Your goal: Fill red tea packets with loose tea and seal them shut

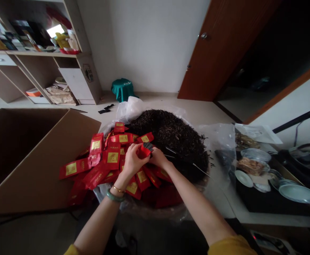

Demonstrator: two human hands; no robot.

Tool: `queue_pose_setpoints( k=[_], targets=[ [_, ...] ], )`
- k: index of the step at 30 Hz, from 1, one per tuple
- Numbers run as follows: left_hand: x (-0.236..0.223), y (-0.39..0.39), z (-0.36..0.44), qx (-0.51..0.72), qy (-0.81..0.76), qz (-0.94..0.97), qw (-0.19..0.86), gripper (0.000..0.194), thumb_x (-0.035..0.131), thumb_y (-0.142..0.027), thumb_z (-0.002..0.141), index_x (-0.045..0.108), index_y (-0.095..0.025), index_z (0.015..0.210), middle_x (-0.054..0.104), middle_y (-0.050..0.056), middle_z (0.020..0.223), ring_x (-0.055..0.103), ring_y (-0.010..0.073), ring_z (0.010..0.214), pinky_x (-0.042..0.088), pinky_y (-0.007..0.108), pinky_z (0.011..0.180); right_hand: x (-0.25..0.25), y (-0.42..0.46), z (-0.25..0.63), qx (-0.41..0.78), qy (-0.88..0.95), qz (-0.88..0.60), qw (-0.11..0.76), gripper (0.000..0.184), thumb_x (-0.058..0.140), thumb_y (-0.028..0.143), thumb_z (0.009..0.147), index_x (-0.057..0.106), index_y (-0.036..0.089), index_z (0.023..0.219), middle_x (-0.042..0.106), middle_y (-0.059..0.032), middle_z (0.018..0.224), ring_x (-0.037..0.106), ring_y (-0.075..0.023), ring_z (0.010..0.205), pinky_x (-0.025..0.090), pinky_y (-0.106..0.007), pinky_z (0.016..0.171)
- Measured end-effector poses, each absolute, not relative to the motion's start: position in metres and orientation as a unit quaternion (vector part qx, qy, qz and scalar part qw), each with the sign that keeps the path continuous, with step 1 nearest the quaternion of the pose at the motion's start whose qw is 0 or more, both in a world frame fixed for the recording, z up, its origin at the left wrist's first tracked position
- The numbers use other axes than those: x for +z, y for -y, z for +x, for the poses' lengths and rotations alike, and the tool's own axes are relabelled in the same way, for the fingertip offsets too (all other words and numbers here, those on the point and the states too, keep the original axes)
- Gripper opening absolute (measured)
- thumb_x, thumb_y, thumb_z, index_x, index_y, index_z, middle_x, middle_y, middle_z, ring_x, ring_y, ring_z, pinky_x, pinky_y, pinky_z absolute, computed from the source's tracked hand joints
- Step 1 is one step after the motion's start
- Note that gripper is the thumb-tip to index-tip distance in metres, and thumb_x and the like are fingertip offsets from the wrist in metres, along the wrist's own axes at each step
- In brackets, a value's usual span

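My left hand (134,158) is closed around a small red packet (143,151), whose open mouth points up and to the right. Against that packet, my right hand (158,158) has its fingers closed; a dark ribbed thing (148,145) shows at the fingertips, its kind unclear. Below and left of both hands lies a heap of red packets with gold labels (113,157). Beyond them, a mound of dark dried leaves, like loose tea (168,127), rests on clear plastic sheeting (218,138). Thin pale rods (201,169) lie at the mound's near right side.
An open cardboard box (51,159) stands at left. To the right, a black tray (250,203) carries dishes and a clear tub (254,161). Behind are a teal-covered stool (122,89), a shelf desk (76,83) and a brown door (210,49).
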State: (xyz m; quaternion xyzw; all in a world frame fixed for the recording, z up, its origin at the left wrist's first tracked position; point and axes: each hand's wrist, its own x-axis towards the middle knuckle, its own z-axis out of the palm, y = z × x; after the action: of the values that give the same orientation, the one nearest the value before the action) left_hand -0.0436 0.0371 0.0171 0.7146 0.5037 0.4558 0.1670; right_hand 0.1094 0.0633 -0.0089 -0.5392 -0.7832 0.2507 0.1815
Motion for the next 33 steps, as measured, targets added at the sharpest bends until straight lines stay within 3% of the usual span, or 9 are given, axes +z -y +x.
queue_pose_setpoints(
  k=[4, 7, 12, 15, 19, 21, 25, 28, 33],
  targets=[
    [0.017, -0.038, -0.047, 0.455, -0.518, 0.709, 0.149, 0.041, 0.074, -0.024, 0.063, 0.059, -0.018, 0.101, 0.058, 0.003, 0.089, 0.057, 0.0184, 0.081, 0.050, 0.031, 0.071, 0.023, -0.056, 0.134, 0.340, 0.736, -0.526, 0.255, 0.027, 0.062, 0.013, 0.064, 0.062, 0.017, 0.090, 0.067, 0.0021, 0.081, 0.062, -0.0140, 0.072, 0.048, -0.022, 0.065],
    [0.015, -0.038, -0.046, 0.440, -0.529, 0.714, 0.131, 0.043, 0.075, -0.021, 0.061, 0.059, -0.019, 0.101, 0.058, 0.003, 0.090, 0.056, 0.0204, 0.085, 0.049, 0.033, 0.075, 0.057, -0.050, 0.148, 0.445, 0.652, -0.524, 0.319, 0.028, 0.062, 0.018, 0.062, 0.058, 0.018, 0.089, 0.060, 0.0055, 0.072, 0.055, -0.0099, 0.053, 0.046, -0.021, 0.049],
    [0.012, -0.036, -0.040, 0.411, -0.532, 0.732, 0.112, 0.044, 0.074, -0.021, 0.060, 0.060, -0.019, 0.102, 0.057, 0.004, 0.090, 0.055, 0.0219, 0.084, 0.048, 0.036, 0.076, 0.107, -0.041, 0.146, 0.439, 0.668, -0.507, 0.321, 0.028, 0.063, 0.018, 0.062, 0.058, 0.019, 0.090, 0.057, 0.0053, 0.074, 0.052, -0.0080, 0.047, 0.045, -0.020, 0.043],
    [0.013, -0.034, -0.038, 0.413, -0.529, 0.733, 0.114, 0.045, 0.074, -0.020, 0.060, 0.060, -0.019, 0.102, 0.056, 0.003, 0.088, 0.054, 0.0217, 0.083, 0.048, 0.035, 0.075, 0.118, -0.038, 0.135, 0.371, 0.723, -0.511, 0.280, 0.029, 0.065, 0.014, 0.063, 0.061, 0.020, 0.091, 0.059, 0.0026, 0.081, 0.054, -0.0089, 0.054, 0.048, -0.022, 0.050],
    [0.013, -0.034, -0.038, 0.414, -0.524, 0.734, 0.123, 0.043, 0.074, -0.021, 0.060, 0.060, -0.018, 0.100, 0.055, 0.003, 0.088, 0.054, 0.0213, 0.082, 0.048, 0.034, 0.073, 0.115, -0.036, 0.126, 0.233, 0.794, -0.500, 0.256, 0.033, 0.070, 0.009, 0.062, 0.067, 0.020, 0.093, 0.061, -0.0017, 0.090, 0.060, -0.0156, 0.082, 0.049, -0.031, 0.080],
    [0.013, -0.034, -0.038, 0.414, -0.521, 0.736, 0.126, 0.042, 0.074, -0.022, 0.061, 0.059, -0.019, 0.100, 0.055, 0.003, 0.088, 0.054, 0.0210, 0.082, 0.048, 0.034, 0.073, 0.113, -0.035, 0.125, 0.212, 0.804, -0.497, 0.249, 0.037, 0.069, 0.008, 0.064, 0.068, 0.021, 0.099, 0.062, -0.0035, 0.095, 0.060, -0.0172, 0.090, 0.046, -0.033, 0.087],
    [0.011, -0.033, -0.036, 0.419, -0.519, 0.734, 0.126, 0.043, 0.073, -0.022, 0.061, 0.059, -0.019, 0.102, 0.056, 0.003, 0.090, 0.054, 0.0207, 0.083, 0.048, 0.034, 0.075, 0.113, -0.033, 0.126, 0.200, 0.799, -0.500, 0.267, 0.045, 0.069, 0.007, 0.066, 0.065, 0.021, 0.109, 0.063, -0.0051, 0.103, 0.061, -0.0181, 0.096, 0.045, -0.033, 0.091],
    [0.010, -0.033, -0.036, 0.424, -0.515, 0.734, 0.130, 0.045, 0.074, -0.021, 0.061, 0.059, -0.019, 0.104, 0.056, 0.004, 0.092, 0.054, 0.0211, 0.085, 0.048, 0.035, 0.076, 0.113, -0.032, 0.128, 0.186, 0.791, -0.509, 0.284, 0.039, 0.067, 0.007, 0.067, 0.066, 0.020, 0.104, 0.065, -0.0043, 0.102, 0.062, -0.0183, 0.096, 0.045, -0.032, 0.090],
    [0.010, -0.033, -0.036, 0.424, -0.510, 0.736, 0.137, 0.046, 0.074, -0.020, 0.061, 0.059, -0.020, 0.104, 0.057, 0.004, 0.093, 0.055, 0.0218, 0.087, 0.049, 0.035, 0.078, 0.108, -0.033, 0.125, 0.153, 0.806, -0.539, 0.191, 0.025, 0.063, 0.004, 0.071, 0.070, 0.020, 0.088, 0.066, -0.0047, 0.095, 0.063, -0.0181, 0.087, 0.047, -0.029, 0.083]
  ],
)
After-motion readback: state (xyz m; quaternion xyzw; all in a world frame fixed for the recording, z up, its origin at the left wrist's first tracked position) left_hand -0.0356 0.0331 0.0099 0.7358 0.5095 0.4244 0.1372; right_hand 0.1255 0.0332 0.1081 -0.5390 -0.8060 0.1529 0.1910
